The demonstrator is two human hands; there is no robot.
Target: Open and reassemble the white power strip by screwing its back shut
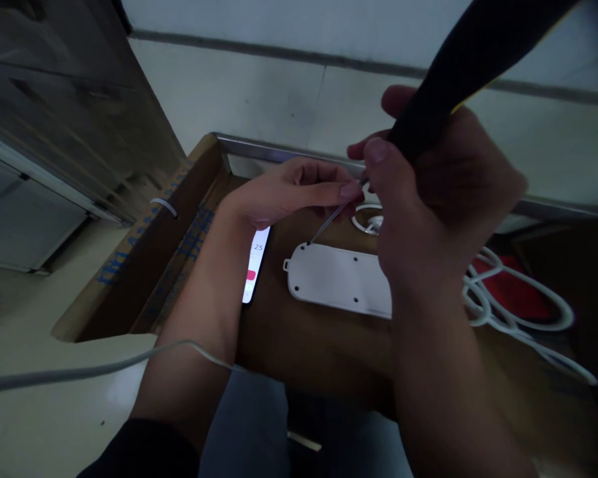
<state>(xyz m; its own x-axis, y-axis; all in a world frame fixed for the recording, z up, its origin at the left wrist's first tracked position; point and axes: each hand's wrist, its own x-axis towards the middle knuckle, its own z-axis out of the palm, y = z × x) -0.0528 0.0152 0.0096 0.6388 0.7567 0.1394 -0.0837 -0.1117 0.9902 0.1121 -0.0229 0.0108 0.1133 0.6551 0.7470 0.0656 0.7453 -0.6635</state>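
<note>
Cardboard box [279, 338], white casing [339, 279], screwdriver [443, 86] in right hand [443, 199]

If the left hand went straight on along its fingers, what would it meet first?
The screwdriver shaft, which it seems to pinch; beyond that, likely the right hand, though depth is unclear.

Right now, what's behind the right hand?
The white casing runs in behind the right hand; its end there is covered. White cable shows on the other side; any join is hidden.
</note>
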